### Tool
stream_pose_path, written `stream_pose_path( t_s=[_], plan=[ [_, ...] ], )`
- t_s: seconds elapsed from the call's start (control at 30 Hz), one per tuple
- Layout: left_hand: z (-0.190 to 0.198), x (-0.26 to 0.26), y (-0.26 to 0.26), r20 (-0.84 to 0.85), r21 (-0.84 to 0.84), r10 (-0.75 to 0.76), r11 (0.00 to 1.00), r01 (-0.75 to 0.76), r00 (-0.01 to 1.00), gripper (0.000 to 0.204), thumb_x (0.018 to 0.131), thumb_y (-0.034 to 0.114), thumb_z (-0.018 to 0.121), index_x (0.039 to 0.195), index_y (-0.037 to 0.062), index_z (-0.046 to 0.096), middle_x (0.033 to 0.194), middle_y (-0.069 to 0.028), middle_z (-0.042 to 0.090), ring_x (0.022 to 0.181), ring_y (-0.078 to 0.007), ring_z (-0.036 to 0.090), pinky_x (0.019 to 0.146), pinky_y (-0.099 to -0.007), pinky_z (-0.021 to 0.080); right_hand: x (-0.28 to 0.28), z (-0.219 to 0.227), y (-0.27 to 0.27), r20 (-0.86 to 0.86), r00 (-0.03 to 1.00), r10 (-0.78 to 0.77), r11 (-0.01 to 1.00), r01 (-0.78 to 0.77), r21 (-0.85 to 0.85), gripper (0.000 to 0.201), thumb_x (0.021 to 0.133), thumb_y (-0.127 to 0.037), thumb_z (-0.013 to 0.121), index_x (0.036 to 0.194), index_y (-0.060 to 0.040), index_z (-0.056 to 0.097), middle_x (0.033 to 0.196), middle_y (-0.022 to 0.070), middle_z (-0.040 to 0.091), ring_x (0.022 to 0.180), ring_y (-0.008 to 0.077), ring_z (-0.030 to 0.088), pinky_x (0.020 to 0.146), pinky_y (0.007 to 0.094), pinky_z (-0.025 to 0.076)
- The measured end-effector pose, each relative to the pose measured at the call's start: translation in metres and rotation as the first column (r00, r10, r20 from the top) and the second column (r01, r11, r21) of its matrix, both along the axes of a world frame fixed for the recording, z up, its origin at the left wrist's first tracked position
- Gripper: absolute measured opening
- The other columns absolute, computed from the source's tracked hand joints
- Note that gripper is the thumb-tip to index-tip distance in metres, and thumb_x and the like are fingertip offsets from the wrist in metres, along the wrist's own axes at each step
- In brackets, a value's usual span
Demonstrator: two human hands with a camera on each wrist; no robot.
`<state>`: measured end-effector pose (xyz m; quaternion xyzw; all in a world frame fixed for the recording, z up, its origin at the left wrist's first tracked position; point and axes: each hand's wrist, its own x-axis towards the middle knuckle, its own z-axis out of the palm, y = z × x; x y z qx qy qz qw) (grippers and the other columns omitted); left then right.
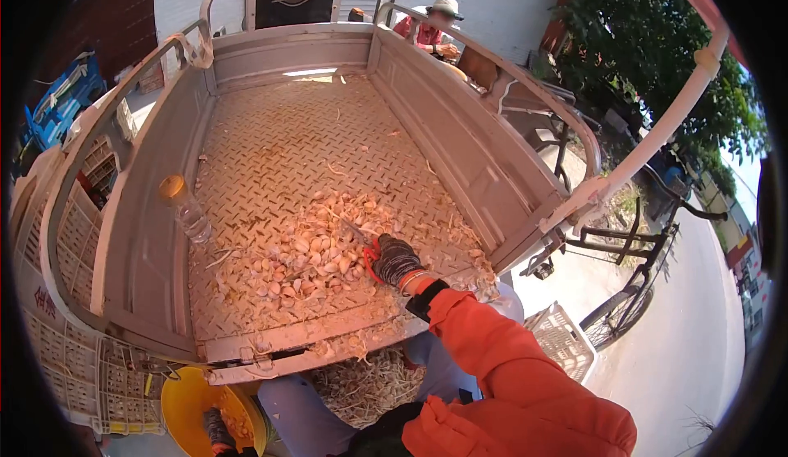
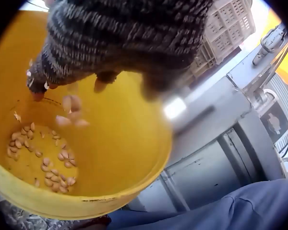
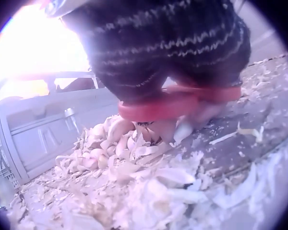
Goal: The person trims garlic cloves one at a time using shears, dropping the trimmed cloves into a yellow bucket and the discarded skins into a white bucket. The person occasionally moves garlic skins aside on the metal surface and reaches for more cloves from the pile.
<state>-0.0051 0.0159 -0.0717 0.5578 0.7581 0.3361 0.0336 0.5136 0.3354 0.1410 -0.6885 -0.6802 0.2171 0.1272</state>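
Observation:
My left hand, in a dark knitted glove with bare fingertips, is inside the mouth of a yellow bucket. In the left wrist view its fingers are loosely spread and a few garlic cloves drop below them. More cloves lie on the bucket's bottom. My right hand, gloved alike, grips red-handled scissors at the edge of a heap of garlic cloves. The blades point away over the heap. In the right wrist view the red handles loop around the fingers, close over cloves and papery skins.
The heap lies on the treadplate bed of a cart with raised side walls. A clear bottle with an orange lid stands by the left wall. Plastic crates stand left. A person in a hat sits beyond the right wall.

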Motion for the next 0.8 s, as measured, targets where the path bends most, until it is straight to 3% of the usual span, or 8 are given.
stream_pose_path(
  t_s=[0.13,0.2,0.33,0.4,0.5,0.6,0.7,0.8],
  plan=[
    [-0.011,0.008,-0.014,0.350,-0.321,0.668,0.744,-0.586,0.657,0.053,0.084,0.024,0.061,0.128,0.0002,0.046,0.122,-0.0162,0.054,0.107,-0.0342,0.054,0.088,-0.0377,0.046,0.013,-0.006,-0.008,-0.011,1.000,0.026,1.000,-0.026,0.002,0.039,0.072,-0.021,0.065,0.104,0.0002,0.057,0.090,0.0213,0.063,0.084,0.0339,0.062,0.073,0.0384,0.049],
    [0.030,0.045,-0.038,0.786,0.158,0.050,0.947,-0.278,0.616,0.035,0.098,0.008,0.034,0.132,0.0142,0.040,0.088,-0.0009,0.056,0.042,-0.0067,0.026,0.037,-0.0156,0.027,0.020,-0.051,-0.010,-0.469,0.883,0.030,0.977,0.074,0.202,0.041,0.071,-0.019,0.065,0.105,0.0009,0.057,0.096,0.0205,0.063,0.090,0.0323,0.062,0.075,0.0369,0.049],
    [0.248,0.262,0.036,0.824,0.096,-0.130,0.991,0.092,0.551,0.045,0.089,0.020,0.055,0.129,0.0003,0.046,0.119,-0.0161,0.055,0.099,-0.0315,0.059,0.086,-0.0350,0.048,-0.021,0.060,-0.114,-0.548,0.800,0.243,0.966,-0.151,0.208,0.039,0.076,-0.016,0.064,0.109,0.0035,0.055,0.100,0.0215,0.062,0.092,0.0323,0.061,0.083,0.0354,0.048],
    [0.241,0.309,0.062,0.966,0.161,-0.210,0.945,0.284,0.153,0.038,0.094,0.018,0.050,0.127,0.0007,0.047,0.115,-0.0137,0.057,0.096,-0.0244,0.059,0.082,-0.0308,0.049,-0.040,0.028,-0.152,-0.681,0.665,0.308,0.938,-0.093,0.334,0.042,0.076,-0.017,0.066,0.112,0.0031,0.055,0.105,0.0208,0.062,0.097,0.0311,0.061,0.087,0.0330,0.047],
    [0.221,0.347,0.075,0.352,0.225,-0.505,0.863,0.452,0.788,0.037,0.092,0.022,0.054,0.125,0.0030,0.050,0.110,-0.0123,0.059,0.094,-0.0222,0.059,0.081,-0.0319,0.049,-0.038,0.025,-0.189,-0.852,0.467,0.235,0.971,-0.086,0.221,0.042,0.078,-0.018,0.068,0.112,0.0022,0.055,0.107,0.0190,0.061,0.096,0.0271,0.062,0.085,0.0327,0.048],
    [0.232,0.371,0.069,0.969,0.111,-0.176,0.939,0.327,0.176,0.037,0.086,0.022,0.062,0.118,0.0047,0.055,0.104,-0.0097,0.063,0.095,-0.0222,0.060,0.082,-0.0319,0.048,-0.012,0.030,-0.212,-0.953,0.237,0.188,0.981,-0.089,0.171,0.039,0.077,-0.015,0.068,0.110,0.0006,0.056,0.100,0.0185,0.062,0.092,0.0275,0.063,0.080,0.0340,0.050],
    [0.285,0.393,0.053,0.202,-0.310,-0.497,0.785,0.536,0.844,0.040,0.076,0.020,0.069,0.111,0.0044,0.058,0.103,-0.0088,0.064,0.092,-0.0204,0.062,0.081,-0.0308,0.048,0.007,0.015,-0.215,-0.745,0.471,0.473,0.869,-0.112,0.481,0.037,0.075,-0.020,0.068,0.105,-0.0011,0.057,0.095,0.0191,0.061,0.086,0.0331,0.061,0.076,0.0383,0.049],
    [0.259,0.385,0.057,0.329,-0.249,-0.512,0.764,0.596,0.794,0.046,0.067,0.017,0.073,0.109,0.0044,0.059,0.100,-0.0084,0.065,0.089,-0.0184,0.063,0.081,-0.0285,0.048,0.024,0.032,-0.219,-0.668,0.514,0.538,0.822,-0.144,0.551,0.037,0.075,-0.024,0.067,0.103,-0.0015,0.057,0.096,0.0197,0.060,0.088,0.0365,0.059,0.078,0.0409,0.048]
  ],
)
